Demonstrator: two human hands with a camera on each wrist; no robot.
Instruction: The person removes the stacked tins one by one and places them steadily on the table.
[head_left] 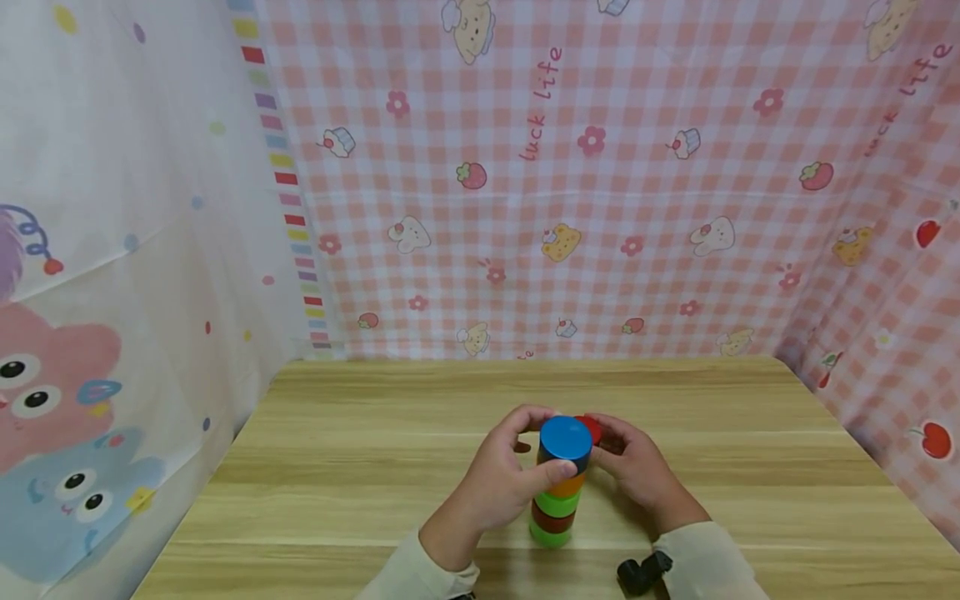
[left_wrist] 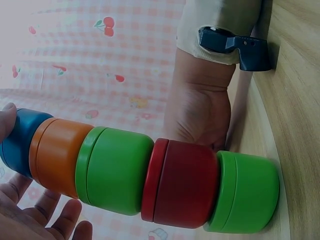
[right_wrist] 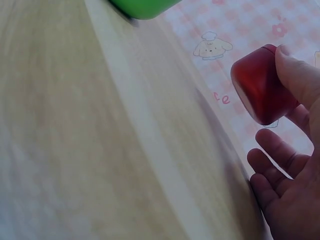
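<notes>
Several small, round jars with lid-like bands stand in one upright stack. From the table up it runs green, red, green, orange and blue. My left hand holds the blue jar at the top, thumb on the near side and fingers round the far side. Just right of the stack's top, my right hand pinches another red jar between thumb and forefinger, off the table. The blue jar partly hides this red jar in the head view.
The jars stand on a wood-grain table. A pink checked cloth hangs behind it, and a white printed cloth hangs at the left. A black wrist device sits at my right sleeve, close to the tabletop.
</notes>
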